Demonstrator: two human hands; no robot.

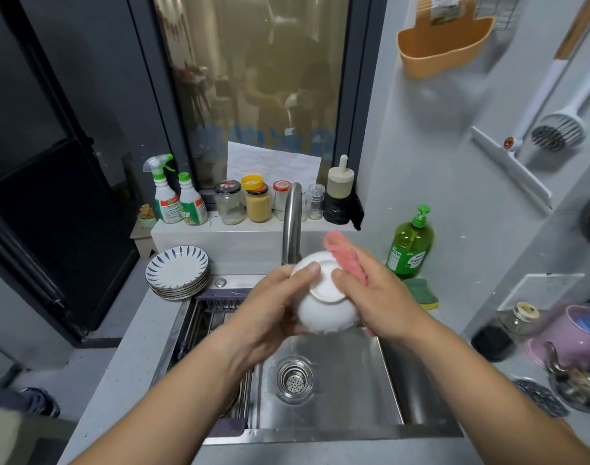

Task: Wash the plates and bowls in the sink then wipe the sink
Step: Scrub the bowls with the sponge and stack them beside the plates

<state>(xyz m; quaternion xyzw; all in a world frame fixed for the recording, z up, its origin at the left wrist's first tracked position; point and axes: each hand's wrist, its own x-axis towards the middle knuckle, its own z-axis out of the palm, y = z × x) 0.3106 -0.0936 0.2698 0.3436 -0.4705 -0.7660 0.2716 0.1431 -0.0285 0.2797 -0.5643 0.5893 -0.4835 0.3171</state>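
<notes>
A white bowl [324, 308] is held upside down above the steel sink [337, 397], its foot ring facing me. My left hand [270, 307] grips its left side, thumb on the base. My right hand [377, 297] holds a pink cloth [345, 258] against the bowl's right side, thumb on the foot ring. A stack of blue-patterned plates [177, 271] stands on the counter left of the sink. The faucet [292, 223] rises just behind the bowl.
A drying rack [216, 317] lies over the sink's left part. Green dish soap [410, 246] and a green sponge [421, 292] sit at the right. Spray bottles [173, 196] and jars [258, 203] line the ledge. A pink pot [572, 333] stands far right.
</notes>
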